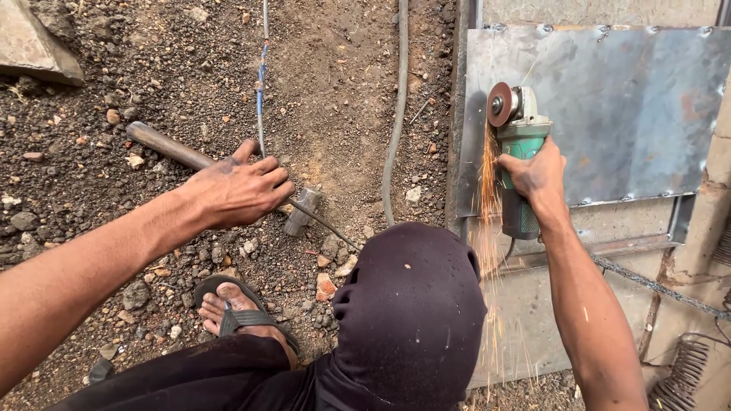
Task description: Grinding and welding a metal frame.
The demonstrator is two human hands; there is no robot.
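Observation:
My right hand (539, 173) grips a green angle grinder (521, 144). Its brown disc (500, 104) touches the left edge of a grey sheet-metal panel (624, 114), and orange sparks (487, 198) stream downward. My left hand (237, 192) is closed around the wooden handle of a hammer (173, 149) lying on the gravel; the hammer's metal head (301, 212) rests on the dirt to the right of my fingers. My bent knee in dark cloth (411, 312) sits between the two hands. My foot in a sandal (237, 308) stands on the ground below the left hand.
A grey hose (396, 114) and a thin blue-and-white wire (262, 76) run across the stony dirt. A flat stone (34, 46) lies at top left. A chain (655, 285) crosses the metal frame at right, near coiled springs (685, 365).

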